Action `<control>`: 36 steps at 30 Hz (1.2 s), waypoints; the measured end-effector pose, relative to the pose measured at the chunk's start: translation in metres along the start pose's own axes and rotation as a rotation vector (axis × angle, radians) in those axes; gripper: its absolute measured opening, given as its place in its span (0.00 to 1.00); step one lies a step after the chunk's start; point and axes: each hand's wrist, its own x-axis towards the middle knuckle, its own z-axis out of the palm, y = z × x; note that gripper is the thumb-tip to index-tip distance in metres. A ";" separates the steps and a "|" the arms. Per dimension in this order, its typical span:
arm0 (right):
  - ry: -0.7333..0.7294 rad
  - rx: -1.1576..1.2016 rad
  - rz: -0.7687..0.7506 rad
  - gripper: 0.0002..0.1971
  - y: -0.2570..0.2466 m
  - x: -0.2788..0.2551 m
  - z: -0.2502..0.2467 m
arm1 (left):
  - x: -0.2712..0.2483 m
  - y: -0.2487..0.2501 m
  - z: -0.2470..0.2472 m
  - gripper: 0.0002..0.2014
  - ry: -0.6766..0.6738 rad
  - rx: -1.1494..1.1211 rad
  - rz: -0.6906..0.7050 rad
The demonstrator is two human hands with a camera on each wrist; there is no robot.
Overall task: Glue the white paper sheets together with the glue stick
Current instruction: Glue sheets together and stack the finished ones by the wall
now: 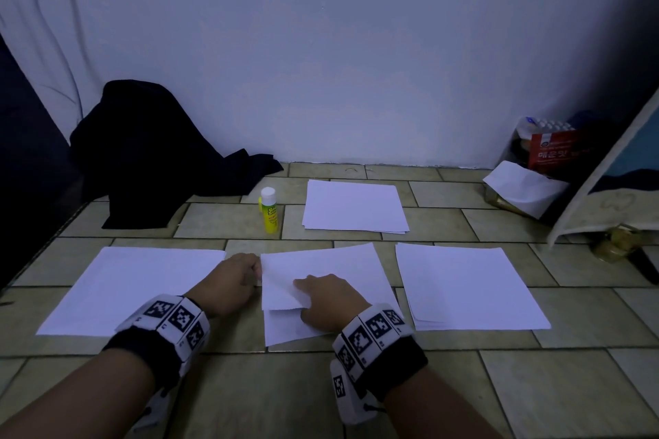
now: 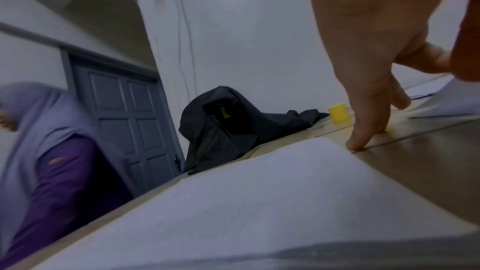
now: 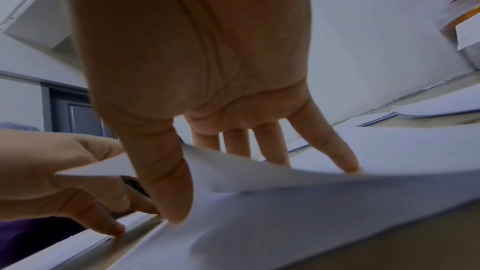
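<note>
Pinching the middle sheet [image 1: 331, 264] is the left hand [image 1: 233, 283], right hand [image 1: 330, 301] flat on it; glue stick [image 1: 269, 210] and paper stacks [image 1: 463, 281] surround.

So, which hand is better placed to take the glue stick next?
Probably the left hand: the glue stick stands just beyond it; the right hand lies farther away, on the middle sheets.
</note>
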 end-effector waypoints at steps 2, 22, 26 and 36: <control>-0.010 0.012 0.001 0.26 0.001 0.001 0.001 | -0.002 0.003 0.002 0.10 -0.035 0.033 0.022; -0.068 -0.390 -0.110 0.27 0.004 -0.011 -0.006 | -0.012 0.007 0.013 0.40 -0.141 0.182 -0.011; -0.059 -0.371 -0.102 0.26 0.003 -0.011 -0.005 | -0.012 0.007 0.012 0.39 -0.138 0.185 -0.002; -0.042 -0.325 -0.126 0.28 0.003 -0.015 -0.006 | -0.012 0.005 0.014 0.39 -0.126 0.173 -0.003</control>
